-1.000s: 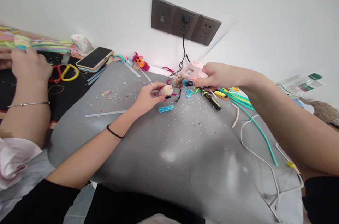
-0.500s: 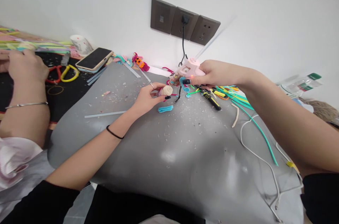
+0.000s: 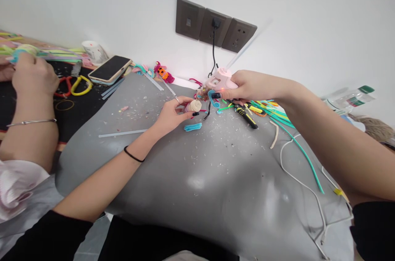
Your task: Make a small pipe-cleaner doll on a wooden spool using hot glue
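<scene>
In the head view, a cream roll (image 3: 195,106) is held by the left hand (image 3: 170,114) between fingers and thumb, above the counter (image 3: 166,170). A pink glue gun (image 3: 221,78) is gripped in the right hand (image 3: 242,84), its tip brought near the roll, which is thus placed between both hands. A blue curl (image 3: 212,99) is seen against the right hand; a folded blue strip (image 3: 193,127) is laid just below the roll.

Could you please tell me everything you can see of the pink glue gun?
The pink glue gun looks like smooth plastic, with an orange-red light glowing on its side. The right hand grips it, its front end slanting down toward the left. A long translucent glue stick juts from its back, up and to the right. Whether the blue strip beside the thumb touches it is unclear.
</scene>
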`<state>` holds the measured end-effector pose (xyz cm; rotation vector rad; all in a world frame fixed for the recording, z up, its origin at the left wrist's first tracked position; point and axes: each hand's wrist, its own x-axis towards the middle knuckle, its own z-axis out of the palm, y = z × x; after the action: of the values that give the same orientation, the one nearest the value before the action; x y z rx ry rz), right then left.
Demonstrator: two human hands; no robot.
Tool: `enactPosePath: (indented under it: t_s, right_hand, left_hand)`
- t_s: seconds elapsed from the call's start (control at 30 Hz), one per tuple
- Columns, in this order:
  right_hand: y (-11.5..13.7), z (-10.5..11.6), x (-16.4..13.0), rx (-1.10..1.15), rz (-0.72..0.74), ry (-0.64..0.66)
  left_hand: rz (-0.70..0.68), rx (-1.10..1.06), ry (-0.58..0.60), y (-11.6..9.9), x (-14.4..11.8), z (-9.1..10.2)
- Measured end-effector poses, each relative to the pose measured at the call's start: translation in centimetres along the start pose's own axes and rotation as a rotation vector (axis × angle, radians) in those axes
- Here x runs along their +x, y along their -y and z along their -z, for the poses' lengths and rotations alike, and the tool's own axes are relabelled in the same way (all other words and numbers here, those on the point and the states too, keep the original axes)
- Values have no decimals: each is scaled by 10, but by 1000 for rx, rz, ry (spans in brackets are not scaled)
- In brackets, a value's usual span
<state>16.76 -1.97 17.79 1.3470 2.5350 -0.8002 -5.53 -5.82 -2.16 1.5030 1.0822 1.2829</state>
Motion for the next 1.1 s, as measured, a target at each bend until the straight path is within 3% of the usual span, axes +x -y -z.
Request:
enactPosePath:
  t_s: [1.1]
  right_hand:
    - [-4,1,-4,-5,-17,20]
  left_hand:
    - [5,27,-4,-2,0,0]
